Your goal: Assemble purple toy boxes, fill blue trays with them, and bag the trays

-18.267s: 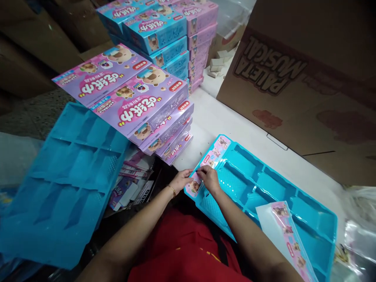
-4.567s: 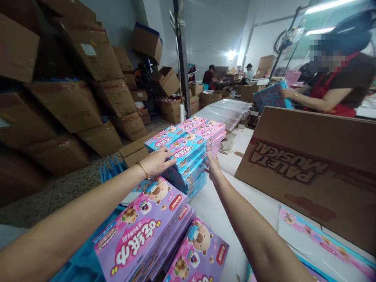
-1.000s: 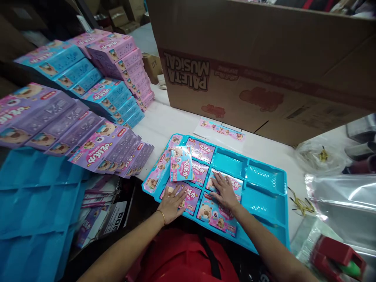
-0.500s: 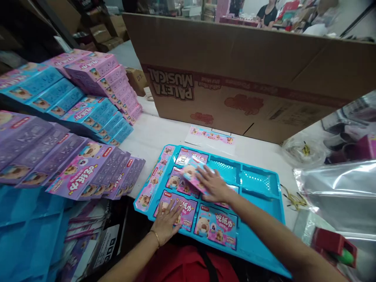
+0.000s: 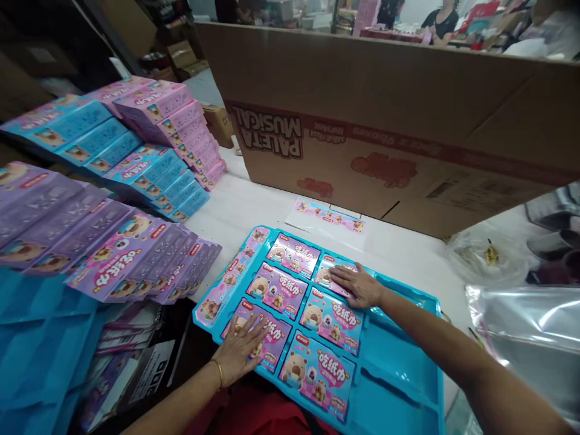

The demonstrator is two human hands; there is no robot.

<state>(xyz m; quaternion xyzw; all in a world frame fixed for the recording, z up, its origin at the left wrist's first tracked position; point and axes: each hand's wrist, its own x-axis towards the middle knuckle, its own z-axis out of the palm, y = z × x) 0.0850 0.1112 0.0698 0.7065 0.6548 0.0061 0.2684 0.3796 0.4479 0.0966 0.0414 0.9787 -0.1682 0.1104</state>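
Observation:
A blue plastic tray (image 5: 399, 393) with compartments lies tilted in front of me, a printed strip (image 5: 226, 277) along its left edge. My left hand (image 5: 242, 345), fingers spread, rests flat on a purple box (image 5: 277, 338) in the near left compartment. My right hand (image 5: 357, 285) lies flat over a box (image 5: 325, 273) in the far middle compartment, covering much of it. Other printed boxes fill the left and middle columns: two purple ones (image 5: 278, 290) (image 5: 294, 255) and two pink-and-blue ones (image 5: 335, 320) (image 5: 317, 376). The right column shows bare blue plastic.
Stacks of purple boxes (image 5: 122, 254), blue boxes (image 5: 154, 181) and pink boxes (image 5: 167, 115) stand at the left. A big cardboard carton (image 5: 385, 121) blocks the back. Clear plastic bags (image 5: 530, 326) lie at the right. Blue trays (image 5: 40, 350) are at lower left.
My right hand has moved from the left-middle of the tray to the far middle compartment; the box under it now lies there. My left hand stays on the near left box.

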